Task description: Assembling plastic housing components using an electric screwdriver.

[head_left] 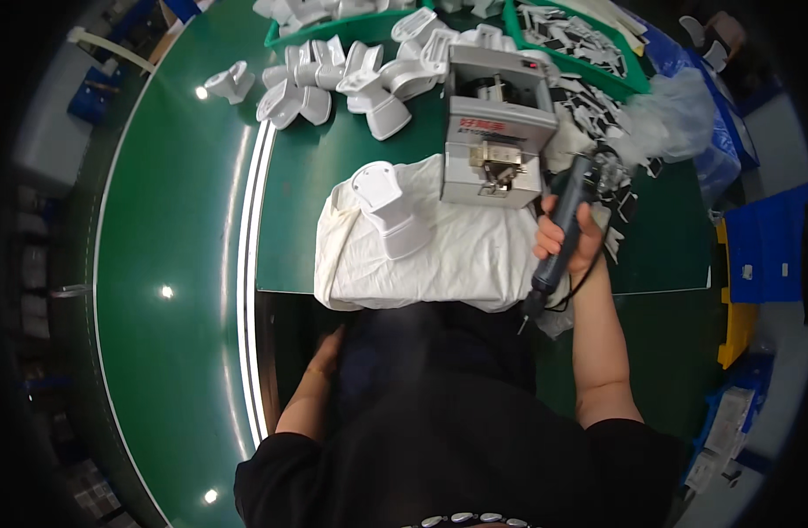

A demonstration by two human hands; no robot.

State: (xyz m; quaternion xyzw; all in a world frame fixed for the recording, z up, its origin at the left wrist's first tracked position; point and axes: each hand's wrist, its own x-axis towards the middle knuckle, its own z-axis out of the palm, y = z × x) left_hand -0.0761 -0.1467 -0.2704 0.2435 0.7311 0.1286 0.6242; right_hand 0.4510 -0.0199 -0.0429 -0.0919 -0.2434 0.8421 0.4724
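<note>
In my right hand [583, 239] is a dark grey electric screwdriver [552, 266], fingers wrapped round its body. Its thin bit points down toward me, past the table's front edge, and a black cord hangs beside it. My left hand [328, 354] is low, by my lap and below the table edge; shadow hides its fingers. A white moulded plastic part [395, 216], waisted in the middle, lies on a folded white cloth [474, 260], with neither hand touching it. Just left of the screwdriver stands a grey metal screw feeder [492, 128].
Several similar white parts [373, 101] lie along the back, some in a green tray [285, 40]. At the back right, another green bin [631, 85] holds small white and black pieces, with more spilled around it. Clear plastic bags [672, 114] lie beside it. Blue bins [769, 251] stand far right.
</note>
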